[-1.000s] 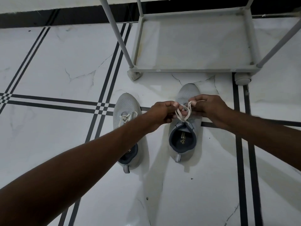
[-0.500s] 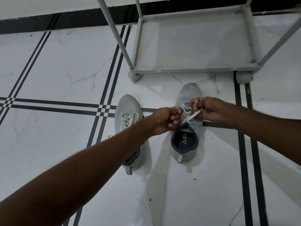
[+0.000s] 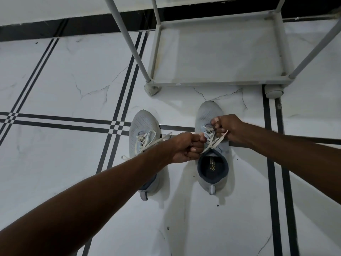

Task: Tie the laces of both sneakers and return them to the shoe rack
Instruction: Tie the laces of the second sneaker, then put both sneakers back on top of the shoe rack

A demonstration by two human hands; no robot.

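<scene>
Right sneaker [image 3: 212,148]: on floor just before shoe rack [image 3: 217,83]; left hand [image 3: 186,147] and right hand [image 3: 227,129] each clenched on its lace [image 3: 215,140], pulling apart. Left sneaker [image 3: 144,145]: beside it, farther from rack (laces loose). Risk: uneven pull may slip the knot loose.

Both forearms are bare from the lower edges of the view down to the wrists, with no sleeve, watch, band or glove showing on either. The left hand [image 3: 186,147] and the right hand [image 3: 228,129] are bare too, and no ring is visible. Short, plain fingernails show on the right hand's fingers [image 3: 215,120] and on the left hand's thumb.
</scene>
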